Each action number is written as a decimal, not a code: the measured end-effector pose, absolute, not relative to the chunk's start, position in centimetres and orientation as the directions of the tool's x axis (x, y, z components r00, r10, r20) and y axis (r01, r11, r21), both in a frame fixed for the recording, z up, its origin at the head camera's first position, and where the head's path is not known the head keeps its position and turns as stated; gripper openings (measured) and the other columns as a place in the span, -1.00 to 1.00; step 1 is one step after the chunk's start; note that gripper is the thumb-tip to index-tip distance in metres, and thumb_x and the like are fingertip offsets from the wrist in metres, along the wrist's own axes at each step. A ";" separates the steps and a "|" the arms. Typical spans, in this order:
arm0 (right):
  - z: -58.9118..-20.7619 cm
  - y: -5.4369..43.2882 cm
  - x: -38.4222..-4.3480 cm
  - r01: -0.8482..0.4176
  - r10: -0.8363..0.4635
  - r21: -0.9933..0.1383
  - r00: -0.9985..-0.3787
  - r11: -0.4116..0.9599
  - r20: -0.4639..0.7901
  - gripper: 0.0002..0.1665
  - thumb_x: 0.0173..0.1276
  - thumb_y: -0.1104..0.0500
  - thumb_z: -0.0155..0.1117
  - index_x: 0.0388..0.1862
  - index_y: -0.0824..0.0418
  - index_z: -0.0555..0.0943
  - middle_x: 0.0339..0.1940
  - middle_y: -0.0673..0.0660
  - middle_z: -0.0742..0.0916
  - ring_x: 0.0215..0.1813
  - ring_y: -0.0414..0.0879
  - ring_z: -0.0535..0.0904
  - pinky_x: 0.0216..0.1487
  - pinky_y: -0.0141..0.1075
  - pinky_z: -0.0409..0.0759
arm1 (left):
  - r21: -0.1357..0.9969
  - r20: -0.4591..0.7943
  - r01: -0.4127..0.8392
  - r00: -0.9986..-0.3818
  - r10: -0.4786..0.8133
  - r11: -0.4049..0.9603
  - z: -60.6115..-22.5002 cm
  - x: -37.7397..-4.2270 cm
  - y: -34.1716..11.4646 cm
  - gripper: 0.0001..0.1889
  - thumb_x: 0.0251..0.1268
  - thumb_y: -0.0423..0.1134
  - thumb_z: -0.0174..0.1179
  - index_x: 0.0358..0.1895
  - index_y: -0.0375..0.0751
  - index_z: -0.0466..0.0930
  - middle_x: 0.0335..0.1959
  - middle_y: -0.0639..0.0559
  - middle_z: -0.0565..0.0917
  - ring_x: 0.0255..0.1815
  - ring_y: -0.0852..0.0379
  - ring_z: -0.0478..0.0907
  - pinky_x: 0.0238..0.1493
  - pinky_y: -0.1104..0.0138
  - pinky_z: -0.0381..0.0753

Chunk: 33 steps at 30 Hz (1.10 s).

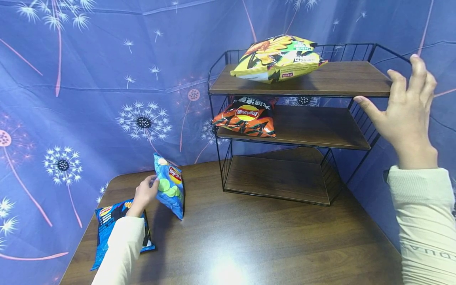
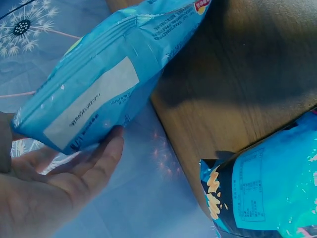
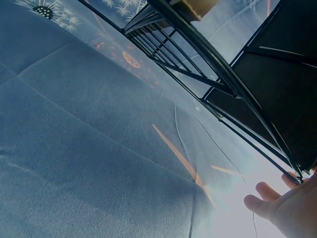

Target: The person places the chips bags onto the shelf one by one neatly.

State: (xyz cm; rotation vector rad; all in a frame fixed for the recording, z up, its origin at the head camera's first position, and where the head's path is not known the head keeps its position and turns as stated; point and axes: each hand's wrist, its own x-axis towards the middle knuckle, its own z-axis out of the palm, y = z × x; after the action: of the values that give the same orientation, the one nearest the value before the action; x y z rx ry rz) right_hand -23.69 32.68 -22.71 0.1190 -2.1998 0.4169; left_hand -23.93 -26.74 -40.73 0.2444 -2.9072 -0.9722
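Note:
My left hand (image 1: 144,194) pinches one edge of a light blue Lay's chip bag (image 1: 171,188), which stands tilted near the table's back left. In the left wrist view the bag's back (image 2: 94,99), with a white label, rests above the fingers of the left hand (image 2: 64,183). A darker blue chip bag (image 1: 105,231) lies flat beneath the left forearm. At the top right corner of a three-tier rack (image 1: 349,75), my right hand (image 1: 406,111) grips with thumb at the front edge and fingers at the side. Its fingertips (image 3: 265,191) show beside the black wire rail (image 3: 218,74).
A yellow chip bag (image 1: 278,59) lies on the rack's top shelf, towards the left. Below it, an orange and black Lay's bag (image 1: 246,118) sits at the left of the middle shelf. The rack stands on a brown wooden table (image 1: 270,237), before a blue dandelion-patterned curtain (image 1: 142,79).

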 end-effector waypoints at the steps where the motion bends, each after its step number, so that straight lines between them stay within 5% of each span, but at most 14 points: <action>1: -22.7 32.7 -23.7 -0.229 0.062 -0.256 -0.619 0.939 0.783 0.14 0.10 -0.52 -0.08 0.30 0.38 0.21 0.49 0.08 -0.03 0.43 0.15 -0.20 0.40 0.08 -0.22 | 0.598 0.007 -0.135 -0.985 -0.173 0.790 -40.8 -23.9 -26.7 -0.50 0.38 -0.16 -0.17 0.26 -0.43 0.20 0.17 -0.49 0.36 0.21 -0.39 0.27 0.20 -0.09 0.24; 14: -22.7 32.7 -23.7 -0.238 0.060 -0.259 -0.617 0.936 0.785 0.12 0.10 -0.51 -0.06 0.30 0.38 0.21 0.49 0.08 -0.03 0.43 0.15 -0.20 0.40 0.09 -0.22 | 0.498 -0.020 -0.161 -0.985 -0.174 0.852 -42.6 -23.1 -26.7 -0.13 0.13 -0.01 0.18 0.35 -0.43 -0.07 0.15 -0.55 0.28 0.16 -0.43 0.27 0.11 -0.17 0.29; 33: -22.7 32.7 -23.7 -0.227 0.060 -0.250 -0.618 0.941 0.784 0.14 0.09 -0.53 -0.08 0.31 0.37 0.21 0.49 0.09 -0.03 0.43 0.15 -0.19 0.39 0.09 -0.22 | 0.489 -0.027 -0.202 -0.976 -0.216 0.848 -45.3 -22.2 -26.9 -0.12 0.18 0.03 0.13 0.40 -0.27 -0.18 0.19 -0.60 0.20 0.19 -0.50 0.20 0.10 -0.22 0.27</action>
State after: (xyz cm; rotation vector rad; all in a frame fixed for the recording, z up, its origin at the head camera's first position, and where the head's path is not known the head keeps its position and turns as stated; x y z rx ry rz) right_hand -23.74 32.74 -22.70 0.1181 -2.2012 0.4107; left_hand -22.25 -26.87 -45.34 0.3387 -2.9926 -0.7872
